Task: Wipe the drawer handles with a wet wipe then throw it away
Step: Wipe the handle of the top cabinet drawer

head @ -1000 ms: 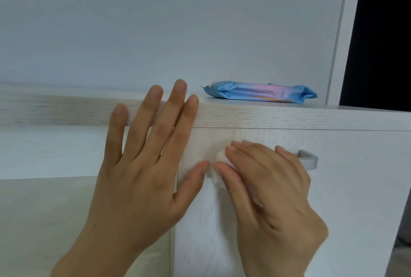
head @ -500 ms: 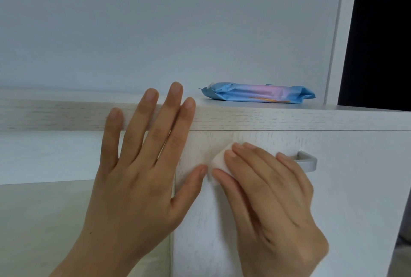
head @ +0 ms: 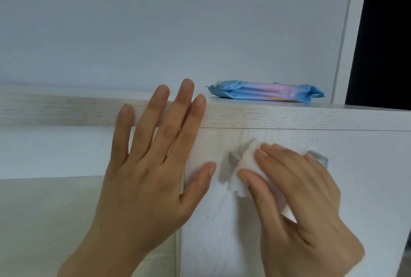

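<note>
Close to the camera, the right hand held the soft white wet wipe in its grip, pressed on the grey drawer handle. The left hand lay flat and loose on the pale wood front (a good brace). Best to rub along the whole smooth handle. Farther back lay a shiny blue pack.

A wet wipes pack is laid on the cabinet top, above the drawer front. The left hand is spread flat against the cabinet's front, left of the drawer handle. The wet wipe is pinched round the handle by the right hand. A doorway is seen far right.
</note>
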